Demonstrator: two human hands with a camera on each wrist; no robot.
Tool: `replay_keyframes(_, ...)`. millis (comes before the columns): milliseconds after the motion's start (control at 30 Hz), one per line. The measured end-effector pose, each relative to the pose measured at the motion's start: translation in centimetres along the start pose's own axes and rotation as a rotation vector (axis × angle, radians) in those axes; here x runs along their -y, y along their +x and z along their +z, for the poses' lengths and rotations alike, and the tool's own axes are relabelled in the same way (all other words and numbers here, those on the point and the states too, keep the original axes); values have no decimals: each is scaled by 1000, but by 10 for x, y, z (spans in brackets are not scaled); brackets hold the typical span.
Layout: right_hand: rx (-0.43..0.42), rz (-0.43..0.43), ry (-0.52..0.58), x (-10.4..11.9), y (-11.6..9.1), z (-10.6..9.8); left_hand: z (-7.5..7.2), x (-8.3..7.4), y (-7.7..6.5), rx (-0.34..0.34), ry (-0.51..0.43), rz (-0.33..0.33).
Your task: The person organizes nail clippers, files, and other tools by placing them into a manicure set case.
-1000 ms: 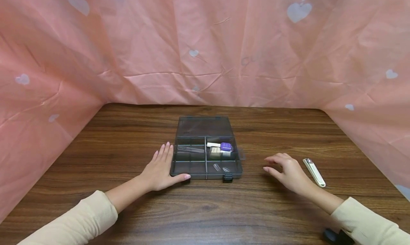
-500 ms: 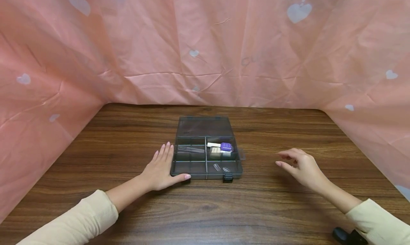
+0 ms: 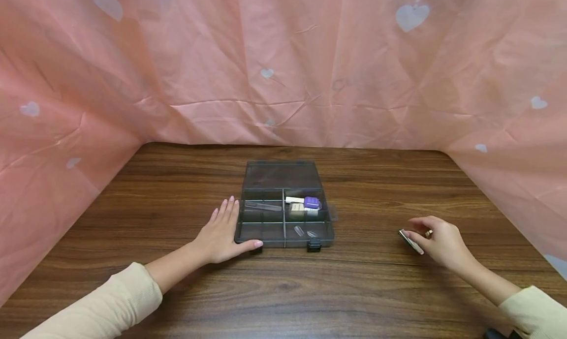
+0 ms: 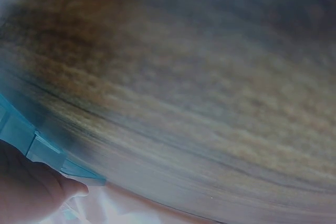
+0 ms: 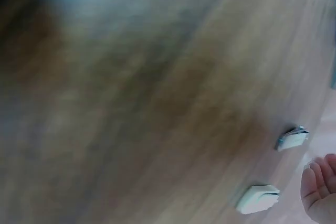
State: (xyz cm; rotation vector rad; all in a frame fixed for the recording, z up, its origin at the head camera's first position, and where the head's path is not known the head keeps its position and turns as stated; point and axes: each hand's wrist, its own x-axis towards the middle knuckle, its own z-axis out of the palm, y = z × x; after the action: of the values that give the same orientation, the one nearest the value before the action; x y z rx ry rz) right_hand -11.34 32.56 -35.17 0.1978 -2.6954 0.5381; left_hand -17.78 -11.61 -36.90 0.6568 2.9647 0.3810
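A grey see-through divided box (image 3: 261, 233), lid folded back, lies in the middle of the table. It holds a purple nail polish bottle (image 3: 312, 202), a cream one (image 3: 297, 209), a thin clear strip (image 3: 263, 206) and two clear nail tips (image 3: 299, 231). My left hand (image 3: 219, 236) lies flat along its left side, thumb at the front edge. My right hand (image 3: 443, 243) hovers with loosely bent fingers over a white nail clipper (image 5: 257, 199), mostly hidden by it in the head view. Beside the thumb is a smaller silver-and-white piece (image 3: 411, 241), resembling another clipper.
The wooden table (image 3: 283, 290) is bounded at the back and sides by a pink curtain (image 3: 283, 44) with white hearts. A small clear tab (image 3: 333, 212) sticks out from the box's right side. A black object (image 3: 493, 333) shows below the right sleeve.
My right hand has moved to the right, away from the box. It uncovers the smaller silver-and-white piece and now covers most of the white nail clipper. My left hand stays.
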Motion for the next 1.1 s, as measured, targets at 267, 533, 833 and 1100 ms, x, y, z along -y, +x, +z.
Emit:
replay_keyframes(267, 83, 83, 0, -4, -10, 2, -1, 0, 0, 1, -5, 1)
replay_keyframes(533, 150, 153, -11, -7, -13, 2, -1, -1, 0, 2, -3, -5)
replay_keyframes(833, 190, 170, -3, -7, -15, 3, 0, 0, 0, -3, -1, -6)
replay_keyframes(1100, 200, 170, -18, -6, -14, 4, -1, -1, 0, -1, -1, -4)
